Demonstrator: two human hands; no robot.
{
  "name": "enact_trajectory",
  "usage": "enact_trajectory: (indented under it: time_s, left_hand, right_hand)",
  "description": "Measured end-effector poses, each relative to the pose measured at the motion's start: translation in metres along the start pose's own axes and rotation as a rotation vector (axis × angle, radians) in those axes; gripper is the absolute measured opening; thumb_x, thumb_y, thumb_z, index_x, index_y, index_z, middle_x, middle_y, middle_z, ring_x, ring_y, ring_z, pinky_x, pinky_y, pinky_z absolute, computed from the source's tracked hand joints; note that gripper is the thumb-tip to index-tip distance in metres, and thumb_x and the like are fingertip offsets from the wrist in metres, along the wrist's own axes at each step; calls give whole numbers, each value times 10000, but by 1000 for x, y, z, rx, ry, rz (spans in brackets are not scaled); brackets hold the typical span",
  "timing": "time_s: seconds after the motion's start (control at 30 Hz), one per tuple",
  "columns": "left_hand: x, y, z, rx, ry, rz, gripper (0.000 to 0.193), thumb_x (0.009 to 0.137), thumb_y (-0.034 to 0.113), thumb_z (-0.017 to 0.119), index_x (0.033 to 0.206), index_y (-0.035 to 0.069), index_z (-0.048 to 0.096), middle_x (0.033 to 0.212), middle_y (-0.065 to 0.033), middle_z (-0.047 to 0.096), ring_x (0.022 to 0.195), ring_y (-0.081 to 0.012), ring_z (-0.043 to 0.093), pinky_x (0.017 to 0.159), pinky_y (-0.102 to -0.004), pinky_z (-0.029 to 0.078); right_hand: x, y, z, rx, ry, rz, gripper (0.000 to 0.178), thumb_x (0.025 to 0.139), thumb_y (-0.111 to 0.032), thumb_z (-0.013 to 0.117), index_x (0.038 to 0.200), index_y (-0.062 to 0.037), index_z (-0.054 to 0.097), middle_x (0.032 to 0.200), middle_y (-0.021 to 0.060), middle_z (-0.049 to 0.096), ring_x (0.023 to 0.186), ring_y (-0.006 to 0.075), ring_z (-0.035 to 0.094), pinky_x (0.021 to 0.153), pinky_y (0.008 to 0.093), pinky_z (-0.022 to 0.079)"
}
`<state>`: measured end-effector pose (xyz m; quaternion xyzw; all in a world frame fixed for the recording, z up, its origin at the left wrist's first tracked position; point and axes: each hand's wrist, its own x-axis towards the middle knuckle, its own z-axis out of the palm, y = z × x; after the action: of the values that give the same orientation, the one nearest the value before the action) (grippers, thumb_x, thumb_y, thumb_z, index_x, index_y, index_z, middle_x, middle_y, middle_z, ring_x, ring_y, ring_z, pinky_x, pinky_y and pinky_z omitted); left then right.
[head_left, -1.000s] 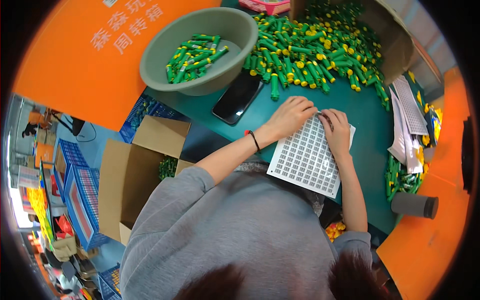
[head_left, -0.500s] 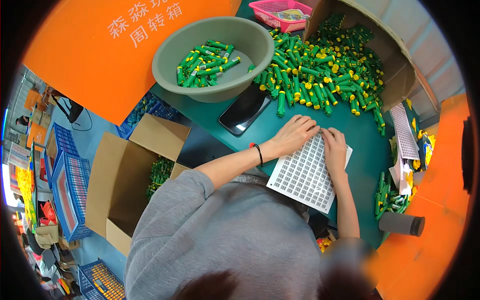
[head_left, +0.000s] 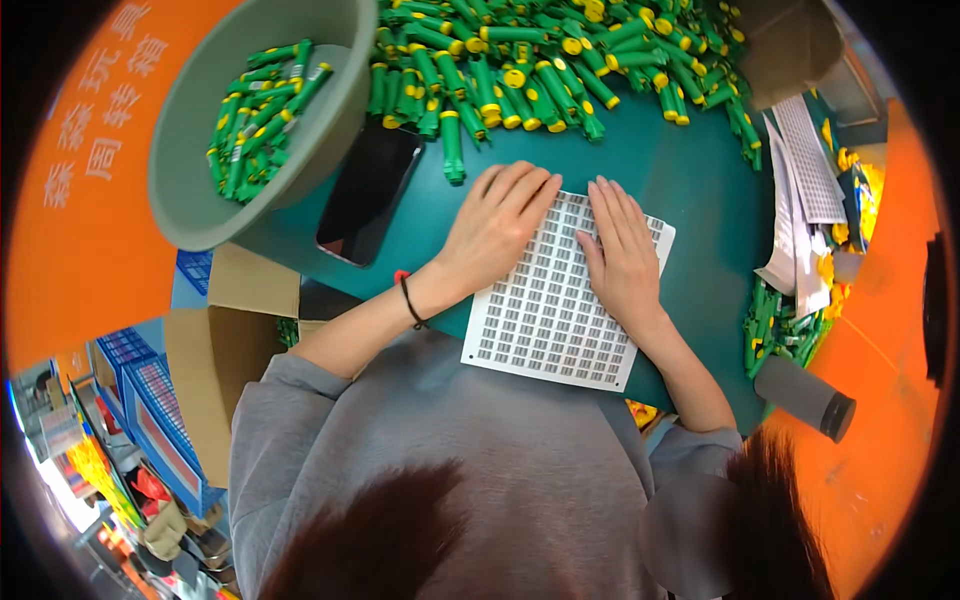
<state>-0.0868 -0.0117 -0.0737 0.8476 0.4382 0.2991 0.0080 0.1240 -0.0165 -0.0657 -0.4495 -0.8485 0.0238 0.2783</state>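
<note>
A white sheet of small barcode stickers [head_left: 555, 325] lies on the green table in front of me, its lower edge close to my body. Over its upper left edge rests my left hand [head_left: 498, 228], fingers stretched and slightly bent, thumb hidden beneath. My right hand [head_left: 625, 255] lies flat on the sheet's upper right part, with the thumb spread from the fingers. A gap separates the two hands. Beyond them, a heap of green tubes with yellow ends [head_left: 530, 75] covers the far side. One green tube [head_left: 452, 147] stands out at the heap's near edge.
Left of the heap, a grey-green basin [head_left: 170, 170] holds several green tubes. Between basin and left hand lies a black phone [head_left: 368, 195]. At right are more sticker sheets [head_left: 808, 160] and a dark grey cylinder [head_left: 805, 398]. An opened cardboard box [head_left: 205, 370] stands left, below table level.
My hands have moved apart; their fingertips were together at the sheet's far edge. The right hand now lies flatter. The whole view has turned and shifted.
</note>
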Motion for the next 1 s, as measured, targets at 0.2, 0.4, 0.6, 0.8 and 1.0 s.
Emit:
enact_trajectory:
  time_s: [0.2, 0.4, 0.6, 0.8, 1.0]
  left_hand:
    - [0, 1, 2, -3, -75, 8, 468, 838, 66, 598, 1305, 63, 635, 1265, -76, 596, 1182, -258, 554, 991, -423, 433]
    - [-6, 0, 2, -145, -102, 27, 457, 831, 81, 626, 1286, 31, 638, 1278, -77, 602, 1168, -237, 570, 990, -405, 445]
    - [0, -1, -2, -14, -73, -22, 516, 822, 24, 607, 1338, 37, 606, 1290, -78, 606, 1165, -251, 569, 993, -418, 436]
    - [0, 0, 0, 16, -95, -31, 570, 780, -31, 609, 1343, 53, 607, 1289, -63, 608, 1177, -253, 556, 1011, -424, 404]
    - [15, 8, -3, 71, -72, 9, 476, 766, -13, 645, 1236, 66, 668, 1228, -48, 625, 1152, -253, 564, 978, -407, 413]
  right_hand:
    - [-15, 9, 2, 40, -3, -28, 467, 891, -55, 688, 1343, 15, 594, 1352, 159, 623, 1285, 326, 575, 1078, 440, 461]
    - [-9, 7, -4, 71, -35, 93, 472, 868, -35, 702, 1329, 10, 610, 1352, 156, 624, 1270, 337, 586, 1071, 444, 464]
    - [-11, 20, -24, -57, 42, 148, 438, 882, -33, 694, 1313, 2, 621, 1332, 151, 639, 1246, 325, 604, 1080, 461, 443]
    - [-45, 55, -34, -149, 50, 147, 345, 887, -19, 699, 1231, -16, 676, 1227, 129, 696, 1203, 287, 633, 1093, 456, 426]
    - [-42, 61, -41, 43, 51, 224, 351, 886, -16, 716, 1233, -3, 669, 1117, 99, 718, 1062, 232, 665, 988, 381, 492]
